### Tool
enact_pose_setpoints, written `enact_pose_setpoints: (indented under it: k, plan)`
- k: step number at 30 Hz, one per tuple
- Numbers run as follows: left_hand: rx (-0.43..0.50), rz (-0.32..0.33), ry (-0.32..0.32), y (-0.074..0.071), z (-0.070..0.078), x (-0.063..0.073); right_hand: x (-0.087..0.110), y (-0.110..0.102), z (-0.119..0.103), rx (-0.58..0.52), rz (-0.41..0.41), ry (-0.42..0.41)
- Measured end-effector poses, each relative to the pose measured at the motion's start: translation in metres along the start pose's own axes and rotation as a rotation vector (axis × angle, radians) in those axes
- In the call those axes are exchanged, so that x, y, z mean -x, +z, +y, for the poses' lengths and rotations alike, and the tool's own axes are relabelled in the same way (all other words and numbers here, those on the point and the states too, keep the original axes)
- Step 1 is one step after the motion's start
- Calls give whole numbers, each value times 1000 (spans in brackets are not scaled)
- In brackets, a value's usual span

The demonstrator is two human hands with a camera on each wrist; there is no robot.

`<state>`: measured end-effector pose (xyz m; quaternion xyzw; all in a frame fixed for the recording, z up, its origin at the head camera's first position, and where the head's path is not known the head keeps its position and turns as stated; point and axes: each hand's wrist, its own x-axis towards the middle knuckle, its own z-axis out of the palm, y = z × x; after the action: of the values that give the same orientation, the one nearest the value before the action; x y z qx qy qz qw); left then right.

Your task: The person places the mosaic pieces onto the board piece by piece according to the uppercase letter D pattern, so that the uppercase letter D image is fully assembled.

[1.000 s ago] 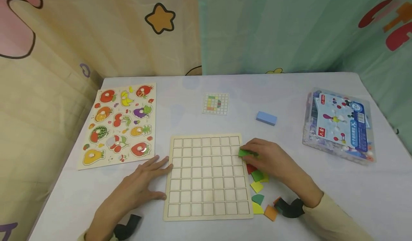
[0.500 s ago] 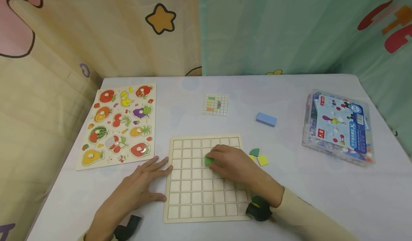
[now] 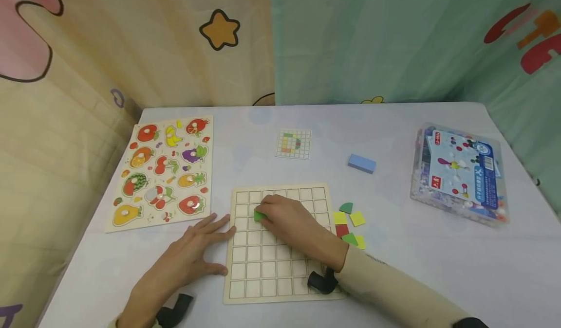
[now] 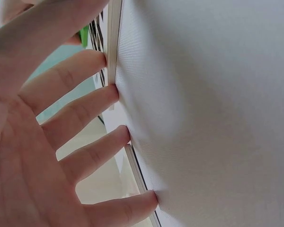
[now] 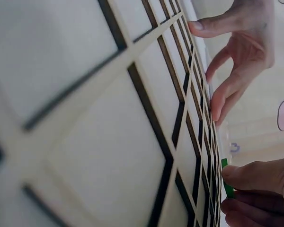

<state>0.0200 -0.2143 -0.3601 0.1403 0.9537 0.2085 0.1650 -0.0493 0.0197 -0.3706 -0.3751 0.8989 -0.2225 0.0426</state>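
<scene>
A pale wooden board with a grid of square cells (image 3: 268, 271) lies flat on the table in the head view. My right hand (image 3: 293, 223) is over its upper left part, pinching a small green piece (image 3: 258, 216) between thumb and fingers. The right wrist view shows this green piece (image 5: 228, 179) held on edge close to the grid; its full outline is hidden. My left hand (image 3: 188, 256) has its fingers spread, with tips touching the board's left edge. In the left wrist view, the left fingers (image 4: 85, 111) meet the board's side and the tabletop.
Right of the board lie loose pieces: a dark green quarter-round (image 3: 346, 208), a yellow square (image 3: 357, 218), a red piece (image 3: 342, 230) and others. A printed grid card (image 3: 293, 144) and a blue block (image 3: 362, 163) lie behind. A fruit puzzle (image 3: 162, 172) and clear box (image 3: 460, 174) flank them.
My right hand has carried the green piece leftward from the loose pieces at the right onto the upper left of the board. My left hand stays at the board's left edge.
</scene>
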Motion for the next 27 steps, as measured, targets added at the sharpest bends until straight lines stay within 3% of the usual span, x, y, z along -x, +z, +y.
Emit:
enact_pose_setpoints:
  k: [6, 16, 27]
  plan:
    - [2, -8, -15, 1, 1, -1, -11, 5, 0, 6, -9, 23]
    - [10, 0, 1, 1, 0, 0, -22, 5, 2, -74, -38, 52]
    - [16, -2, 15, 1, -1, -1, -24, 1, 2, -94, -57, 57]
